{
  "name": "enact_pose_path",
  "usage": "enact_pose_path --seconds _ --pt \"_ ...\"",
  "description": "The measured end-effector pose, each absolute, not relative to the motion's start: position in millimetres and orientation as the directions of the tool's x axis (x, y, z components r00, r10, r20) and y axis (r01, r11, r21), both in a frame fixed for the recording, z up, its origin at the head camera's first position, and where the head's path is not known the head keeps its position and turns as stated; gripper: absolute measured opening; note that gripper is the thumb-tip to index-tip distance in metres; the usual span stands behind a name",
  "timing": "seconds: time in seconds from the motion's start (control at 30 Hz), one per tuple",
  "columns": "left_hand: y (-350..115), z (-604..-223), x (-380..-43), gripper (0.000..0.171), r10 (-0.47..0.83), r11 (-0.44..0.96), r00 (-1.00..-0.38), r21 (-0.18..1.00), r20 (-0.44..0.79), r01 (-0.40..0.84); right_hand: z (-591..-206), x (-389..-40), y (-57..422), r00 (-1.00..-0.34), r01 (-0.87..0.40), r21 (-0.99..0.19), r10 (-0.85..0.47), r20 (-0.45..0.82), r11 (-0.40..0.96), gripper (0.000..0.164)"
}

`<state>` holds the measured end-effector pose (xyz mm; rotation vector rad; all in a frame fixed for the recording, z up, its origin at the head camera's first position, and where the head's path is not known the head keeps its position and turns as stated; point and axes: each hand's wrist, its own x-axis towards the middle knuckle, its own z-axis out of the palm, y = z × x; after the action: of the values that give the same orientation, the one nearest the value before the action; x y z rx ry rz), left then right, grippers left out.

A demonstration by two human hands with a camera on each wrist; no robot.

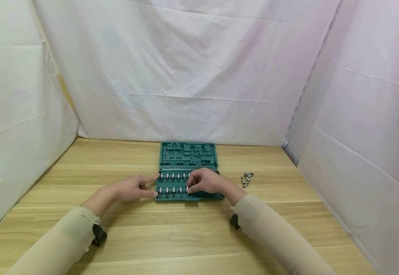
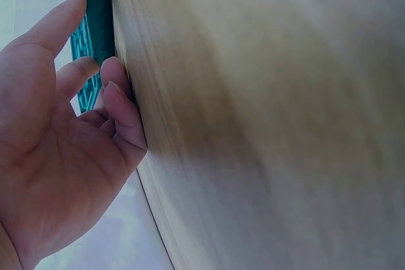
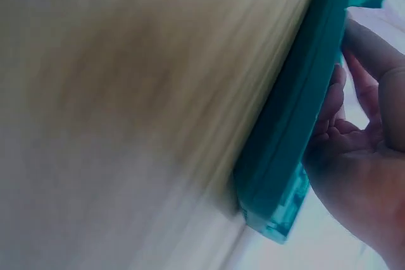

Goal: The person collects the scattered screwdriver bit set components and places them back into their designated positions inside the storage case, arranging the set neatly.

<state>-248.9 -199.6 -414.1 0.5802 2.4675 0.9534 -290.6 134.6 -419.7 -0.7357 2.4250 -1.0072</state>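
A green tool case (image 1: pixel 173 194) lies open on the table, its lid (image 1: pixel 204 152) leaning back toward the curtain. Two rows of silver-and-black bit sockets (image 1: pixel 173 191) stand in its front half. With thumb and forefinger, my right hand (image 1: pixel 204 181) pinches a bit socket (image 1: pixel 187 189) at the near row, beside the ones seated on the left. Thumb and forefinger of my left hand (image 1: pixel 132 188) are stretched apart against the case's left edge. In the left wrist view, the thumb of that hand (image 2: pixel 57 131) lies along the case wall (image 2: pixel 98 17). The right hand covers part of both rows.
Several loose bit sockets (image 1: pixel 246 178) lie on the wooden table (image 1: pixel 172 236) right of the case. White curtains (image 1: pixel 185 68) hang behind and at both sides. Each wrist carries a small black camera, as on the left sleeve (image 1: pixel 62 233).
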Motion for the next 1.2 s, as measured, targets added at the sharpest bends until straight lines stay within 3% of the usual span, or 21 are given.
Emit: enact_pose_path --seconds 0.27,0.83,1.2 --pt "-197 -412 -249 0.083 0.509 0.687 -0.825 0.693 -0.244 0.218 -418 -292 137 -0.794 -0.333 -0.708 -0.590 -0.145 0.622 0.032" --pt "-200 -414 -245 0.084 0.506 0.691 -0.829 0.687 -0.236 0.226 -410 -291 116 -0.825 -0.261 -0.652 -0.515 -0.232 0.712 0.026" --pt "-199 -415 -247 0.085 0.504 0.698 -0.830 0.677 -0.237 0.231 -404 -291 101 -0.862 -0.161 -0.567 -0.395 -0.318 0.808 0.021"
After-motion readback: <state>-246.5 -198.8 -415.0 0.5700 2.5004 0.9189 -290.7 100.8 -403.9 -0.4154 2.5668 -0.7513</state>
